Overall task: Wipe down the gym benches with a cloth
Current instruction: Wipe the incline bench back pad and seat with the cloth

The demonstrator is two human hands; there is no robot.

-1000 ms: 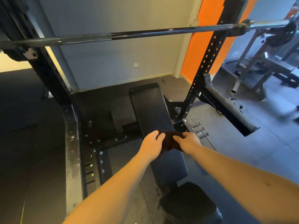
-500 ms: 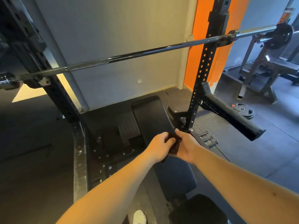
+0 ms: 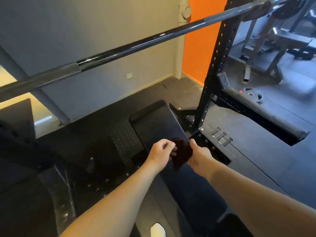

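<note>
Both bare forearms reach forward from the lower edge of the view and converge over the long black pad of the gym bench [image 3: 154, 123], with the wrists nearly straight. The left hand [image 3: 161, 153] shows its back to the camera. Its fingers are curled inward and their tips pinch the left edge of a dark cloth [image 3: 182, 151]. The right hand [image 3: 200, 155] is turned on its side with the thumb laid along the top of the cloth and pointing away. Its other fingers are hidden under the fabric, so it grips the cloth's right side. The cloth is bunched into a lump between the two hands and touches both. It sits above the middle of the pad, and whether it touches the pad cannot be told. The pad runs on beyond the hands towards the grey wall, and nearer than the hands it passes under the right forearm. A barbell [image 3: 119, 52] crosses high above and beyond the hands, resting on the black rack upright [image 3: 217, 65] to the right of the right hand. A safety arm [image 3: 266, 118] juts out from that upright, further right. Below the left forearm, at the bottom edge, the toe of a white shoe [image 3: 158, 230] shows on the floor.
</note>
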